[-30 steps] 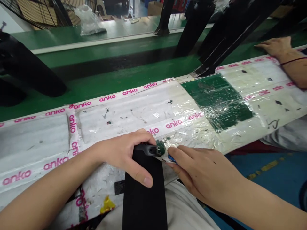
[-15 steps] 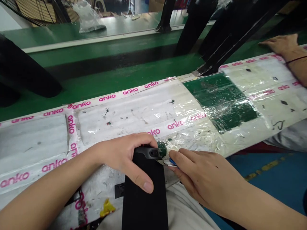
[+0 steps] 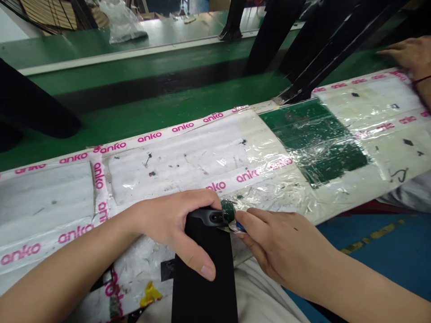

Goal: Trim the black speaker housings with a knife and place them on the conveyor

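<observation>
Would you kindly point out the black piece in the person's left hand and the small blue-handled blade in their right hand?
Black piece [image 3: 207, 298]: head view, on its flat lower part.
Blue-handled blade [image 3: 240, 227]: head view, on the blue handle.

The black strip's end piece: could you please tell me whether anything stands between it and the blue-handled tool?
Nothing visible does. The blade of the blue-handled tool in the right hand reaches the black strip's end piece, held by the left hand; a green lump sits beside it.
</observation>
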Motion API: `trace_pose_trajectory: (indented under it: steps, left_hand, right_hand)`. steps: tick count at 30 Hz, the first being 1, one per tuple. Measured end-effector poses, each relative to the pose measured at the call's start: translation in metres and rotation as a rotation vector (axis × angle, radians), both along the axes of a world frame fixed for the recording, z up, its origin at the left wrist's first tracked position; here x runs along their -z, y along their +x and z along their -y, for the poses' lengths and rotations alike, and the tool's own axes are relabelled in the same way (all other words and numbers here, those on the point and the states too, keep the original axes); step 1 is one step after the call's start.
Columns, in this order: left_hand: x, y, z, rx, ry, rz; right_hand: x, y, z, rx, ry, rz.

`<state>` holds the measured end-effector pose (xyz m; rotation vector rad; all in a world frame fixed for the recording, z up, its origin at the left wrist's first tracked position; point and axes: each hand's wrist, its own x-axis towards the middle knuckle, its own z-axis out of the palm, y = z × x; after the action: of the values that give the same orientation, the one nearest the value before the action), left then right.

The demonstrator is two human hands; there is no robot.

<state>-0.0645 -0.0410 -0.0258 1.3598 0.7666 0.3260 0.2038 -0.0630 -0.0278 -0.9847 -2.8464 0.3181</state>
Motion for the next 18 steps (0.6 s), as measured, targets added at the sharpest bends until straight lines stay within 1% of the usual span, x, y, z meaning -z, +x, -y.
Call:
trace_pose_trajectory:
  steps: [2, 4, 7, 9, 12, 13, 15, 16, 18]
  left_hand:
    - [-0.001, 0.002, 0.000, -0.012, -0.002, -0.016]
    - [-0.001, 0.003, 0.000, -0.019, -0.006, -0.037]
    - [0.002, 0.004, 0.000, -0.013, -0.001, -0.031]
    - [0.003, 0.003, 0.000, -0.013, 0.008, -0.027]
    - [0.003, -0.001, 0.003, -0.024, 0.051, -0.065]
    - [0.001, -0.003, 0.004, -0.022, 0.079, -0.093]
    - [-0.007, -0.007, 0.005, -0.012, 0.161, -0.176]
    - [-0.013, -0.008, 0.005, -0.007, 0.210, -0.226]
    - [-0.031, -0.009, 0.005, 0.002, 0.310, -0.344]
  right_hand:
    - [0.003, 0.000, 0.001, -0.007, -0.026, -0.005]
    - [0.002, -0.002, 0.000, -0.013, -0.041, -0.004]
    - [-0.009, -0.007, -0.005, -0.014, -0.026, 0.020]
    - [-0.019, -0.007, -0.009, -0.041, 0.001, 0.035]
    - [-0.026, 0.003, -0.011, -0.078, 0.076, 0.013]
    - [-0.025, 0.009, -0.010, -0.061, 0.122, -0.009]
    - [-0.017, 0.024, -0.009, 0.022, 0.236, -0.049]
    - [-0.011, 0.031, -0.009, 0.072, 0.291, -0.053]
    - [0.003, 0.042, -0.010, 0.152, 0.363, -0.025]
